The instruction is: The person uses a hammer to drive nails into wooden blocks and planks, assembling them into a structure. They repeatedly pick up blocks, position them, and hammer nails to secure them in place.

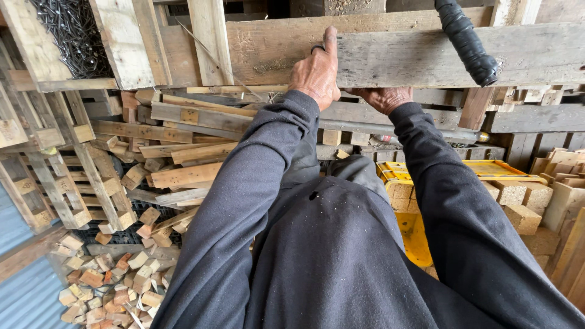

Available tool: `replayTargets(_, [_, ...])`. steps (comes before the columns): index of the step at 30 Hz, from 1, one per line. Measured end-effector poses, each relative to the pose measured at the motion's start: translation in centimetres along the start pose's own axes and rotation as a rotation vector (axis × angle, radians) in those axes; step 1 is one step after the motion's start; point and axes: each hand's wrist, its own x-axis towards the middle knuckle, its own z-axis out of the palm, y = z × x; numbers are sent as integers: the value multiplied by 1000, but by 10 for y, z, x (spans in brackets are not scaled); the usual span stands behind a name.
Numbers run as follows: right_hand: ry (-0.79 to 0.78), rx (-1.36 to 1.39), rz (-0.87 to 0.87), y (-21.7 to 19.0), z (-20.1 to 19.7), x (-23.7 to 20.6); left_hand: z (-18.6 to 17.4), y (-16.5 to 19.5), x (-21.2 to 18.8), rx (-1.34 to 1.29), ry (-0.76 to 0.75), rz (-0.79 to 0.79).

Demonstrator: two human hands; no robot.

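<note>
The weathered plank [426, 55] lies across the top of the view, part of a pallet cut off by the frame. The left hand [317, 73] presses flat against its face, fingers together, forefinger stretched up. The right hand [385, 97] grips its lower edge, fingers hidden behind the wood. A black hose [466, 39] hangs over the plank. Wood blocks [109, 286] lie heaped below.
</note>
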Motion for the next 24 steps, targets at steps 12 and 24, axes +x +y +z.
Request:
replayTargets(12, [-110,13,114,-3,-2,4,-3,9,-9,-177,-23,-112])
replayTargets(24, [-78,-29,80,5,9,9,72,-72,-72,-2140,215,-415])
